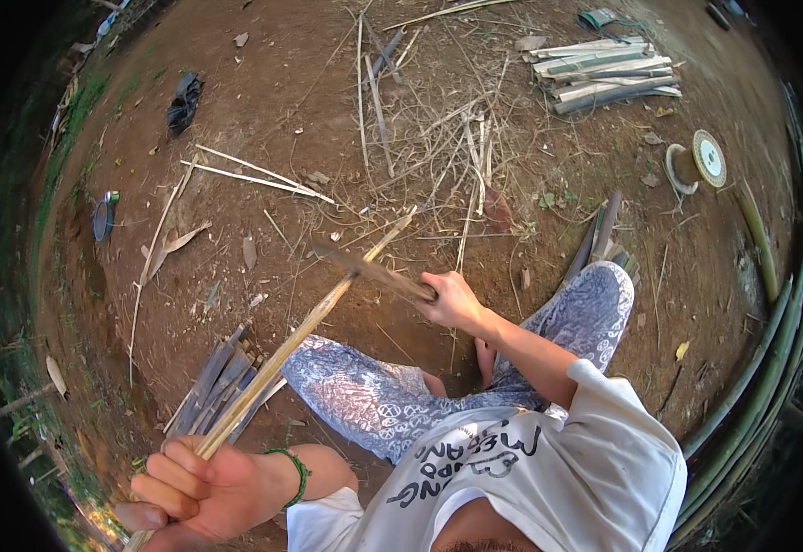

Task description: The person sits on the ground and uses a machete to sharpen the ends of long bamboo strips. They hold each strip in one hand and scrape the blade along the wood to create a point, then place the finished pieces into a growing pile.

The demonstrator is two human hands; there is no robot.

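My left hand, with a green band on its wrist, is wrapped round the lower end of a long, pale split bamboo strip. The strip slants up and away to the right in front of my left knee. In my right hand is a knife, its handle end inside my closed fingers. The knife's blade points left and crosses the strip near its far end, apparently touching it. Beside my left knee lies a bundle of dark split bamboo pieces. Another bundle sits by my right knee.
Bamboo shavings are strewn over the dirt ahead. A stack of split bamboo lies at the far right, with a wire spool nearer. Long green bamboo poles curve along the right side. Thin pale strips and a black crumpled item lie left.
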